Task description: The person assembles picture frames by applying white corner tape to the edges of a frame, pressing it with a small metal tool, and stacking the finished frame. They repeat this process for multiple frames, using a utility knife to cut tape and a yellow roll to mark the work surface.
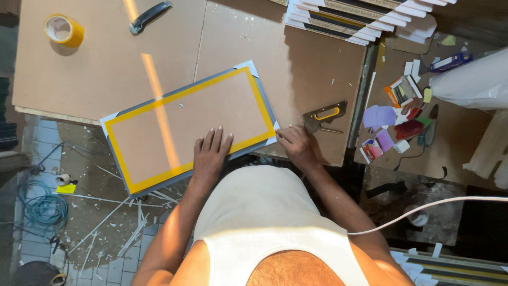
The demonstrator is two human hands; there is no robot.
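A rectangular picture frame [159, 130] lies face down on the brown work table [106, 58], its brown backing board edged with yellow tape and its corners capped in white. My left hand [209, 155] presses flat on the backing near the frame's front edge, fingers spread. My right hand [296, 145] rests at the frame's right front corner, fingers curled against the corner. A staple gun [324, 116] with a yellow grip lies just beyond my right hand.
A yellow tape roll [63, 30] and a utility knife [150, 16] lie at the table's far left. Stacked frame mouldings [360, 18] sit at the far right. A side bench [476, 153] holds small packets and scraps. Cable coils and offcuts litter the floor [79, 212].
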